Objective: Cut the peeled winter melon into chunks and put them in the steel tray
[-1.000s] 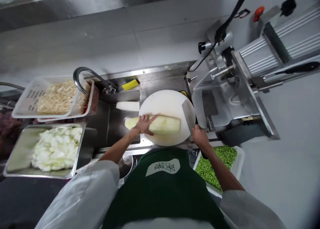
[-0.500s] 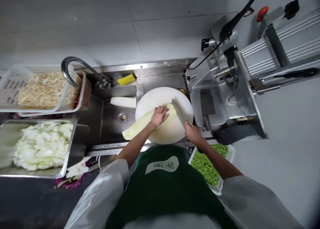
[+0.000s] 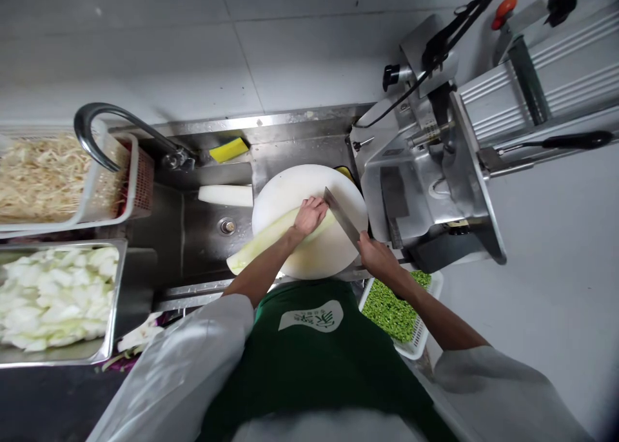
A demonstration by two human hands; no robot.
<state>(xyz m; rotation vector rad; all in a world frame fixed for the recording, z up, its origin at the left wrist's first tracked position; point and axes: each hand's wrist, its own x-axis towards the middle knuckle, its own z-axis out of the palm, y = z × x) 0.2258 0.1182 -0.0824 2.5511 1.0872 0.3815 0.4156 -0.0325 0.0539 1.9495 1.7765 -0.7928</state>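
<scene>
A long, pale green peeled gourd (image 3: 264, 236) lies slantwise on a round white cutting board (image 3: 271, 191), its lower left end jutting past the board's edge. My left hand (image 3: 309, 216) grips it from above near the upper right end, fingers bent and close together. In my right hand (image 3: 377, 256) is the handle of a cleaver (image 3: 341, 215). Its blade stands at the gourd's right end, close to my left fingertips; whether it touches the flesh I cannot tell. Another peeled white piece (image 3: 225, 195) rests at the sink, left of the board.
Left of the sink (image 3: 193, 236) are a basket of bean sprouts (image 3: 43, 178) and a steel pan of cut white pieces (image 3: 60, 297). A curved faucet (image 3: 120, 113) overhangs. Right stand a slicing machine (image 3: 430, 145) with another cleaver (image 3: 394, 194), and a basket of chopped greens (image 3: 394, 310) below.
My left hand has slid along the gourd toward the cleaver, its fingers drawn closer together. The cleaver stays near the gourd's right end. The view has shifted slightly.
</scene>
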